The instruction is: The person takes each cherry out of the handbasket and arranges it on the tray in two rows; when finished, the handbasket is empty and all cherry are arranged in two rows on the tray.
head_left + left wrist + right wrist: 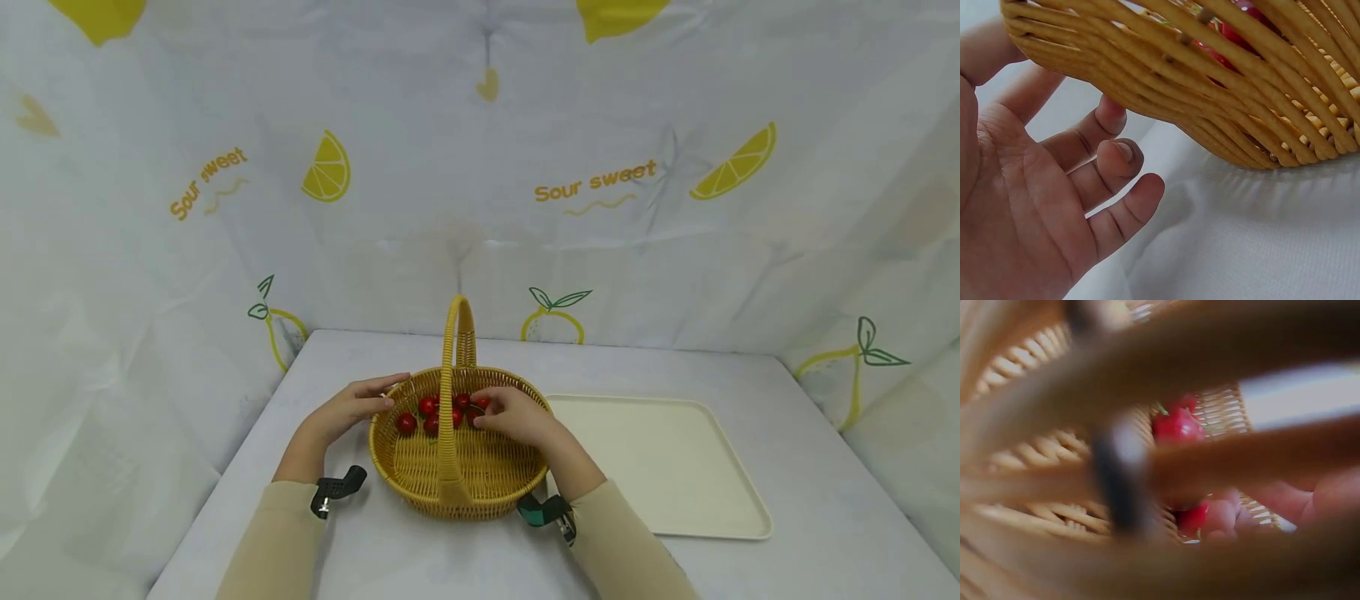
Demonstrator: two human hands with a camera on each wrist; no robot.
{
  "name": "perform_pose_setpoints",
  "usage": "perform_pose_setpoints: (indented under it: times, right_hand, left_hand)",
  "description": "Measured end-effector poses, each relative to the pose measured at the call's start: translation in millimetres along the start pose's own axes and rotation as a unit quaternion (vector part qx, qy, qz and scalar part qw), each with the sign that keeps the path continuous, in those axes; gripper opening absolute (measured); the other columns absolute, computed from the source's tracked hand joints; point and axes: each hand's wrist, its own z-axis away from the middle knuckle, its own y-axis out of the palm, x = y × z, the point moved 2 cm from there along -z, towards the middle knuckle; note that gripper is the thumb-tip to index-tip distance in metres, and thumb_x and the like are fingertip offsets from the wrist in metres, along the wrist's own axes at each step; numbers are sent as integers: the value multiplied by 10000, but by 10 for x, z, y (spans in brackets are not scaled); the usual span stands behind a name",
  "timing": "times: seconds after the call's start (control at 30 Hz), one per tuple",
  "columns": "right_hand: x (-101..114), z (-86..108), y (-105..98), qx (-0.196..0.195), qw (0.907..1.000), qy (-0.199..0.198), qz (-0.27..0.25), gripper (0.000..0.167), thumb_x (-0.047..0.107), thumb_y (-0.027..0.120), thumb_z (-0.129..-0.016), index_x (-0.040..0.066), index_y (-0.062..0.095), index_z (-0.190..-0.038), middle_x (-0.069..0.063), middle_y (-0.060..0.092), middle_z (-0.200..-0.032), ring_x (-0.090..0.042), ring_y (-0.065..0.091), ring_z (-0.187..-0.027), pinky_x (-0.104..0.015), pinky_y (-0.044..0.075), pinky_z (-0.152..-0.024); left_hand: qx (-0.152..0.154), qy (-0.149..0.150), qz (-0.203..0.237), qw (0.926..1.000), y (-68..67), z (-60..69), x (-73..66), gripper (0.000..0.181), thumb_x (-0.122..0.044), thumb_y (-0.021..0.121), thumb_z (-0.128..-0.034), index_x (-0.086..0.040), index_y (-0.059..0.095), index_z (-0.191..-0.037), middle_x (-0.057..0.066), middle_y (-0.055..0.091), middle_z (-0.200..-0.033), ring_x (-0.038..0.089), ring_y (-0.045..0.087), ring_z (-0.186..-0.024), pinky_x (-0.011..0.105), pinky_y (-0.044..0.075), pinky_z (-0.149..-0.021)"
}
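Note:
A woven yellow basket (498, 500) with a tall arched handle (447, 433) stands in the middle of the table. Several red cherries (406, 424) lie in its far half. My right hand (519, 417) reaches inside, right of the handle, and pinches a cherry (1191, 519) between thumb and fingertips. Blurred basket weave partly covers those fingers in the right wrist view. At the basket's left rim, my left hand (347, 410) rests thumb and forefinger against the edge. Its other fingers (1125, 209) hang loosely bent below the rim in the left wrist view.
A cream rectangular tray (652, 467) lies right of the basket, partly behind the right forearm. A white cloth with printed lemons (327, 171) hangs behind and at both sides of the white table (390, 558). Each wrist carries a black camera mount (341, 483).

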Motion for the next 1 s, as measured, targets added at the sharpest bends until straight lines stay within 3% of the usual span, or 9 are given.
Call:
perform_pose_setpoints:
  times: [0.33, 0.6, 0.7, 1.0]
  right_hand:
    - [30, -80, 60, 178, 9978, 331, 546, 342, 136, 757, -926, 62, 706, -1256, -30, 557, -771, -160, 490, -691, -299, 410, -618]
    - [9, -89, 86, 222, 9933, 485, 1022, 320, 141, 773, -916, 71, 725, -1225, -23, 585, -805, -159, 529, -717, -307, 452, -640]
    - [-6, -87, 83, 179, 9944, 397, 966, 308, 153, 777, -916, 79, 726, -1210, -24, 587, -808, -160, 532, -721, -308, 455, -640]
    - [61, 31, 35, -108, 9972, -303, 668, 296, 199, 761, -935, 136, 719, -1222, 8, 586, -833, -161, 532, -765, -319, 453, -649]
  left_hand:
    - [-67, -108, -125, 9998, -33, 34, -69, 547, -288, 624, -989, -246, 529, -1525, 63, 512, -1533, 345, 422, -1419, 655, 293, -1132]
    - [-64, -180, 7, 9998, -25, 27, -47, 552, -285, 635, -983, -245, 532, -1524, 47, 495, -1549, 335, 387, -1443, 663, 263, -1143]
    - [-63, -192, 20, 9998, -20, 18, -37, 553, -281, 635, -981, -247, 532, -1523, 42, 487, -1556, 332, 370, -1452, 670, 245, -1149]
    - [-124, -247, -122, 9995, -1, 10, -28, 548, -284, 629, -975, -278, 540, -1516, 43, 501, -1544, 326, 456, -1387, 615, 375, -1077]
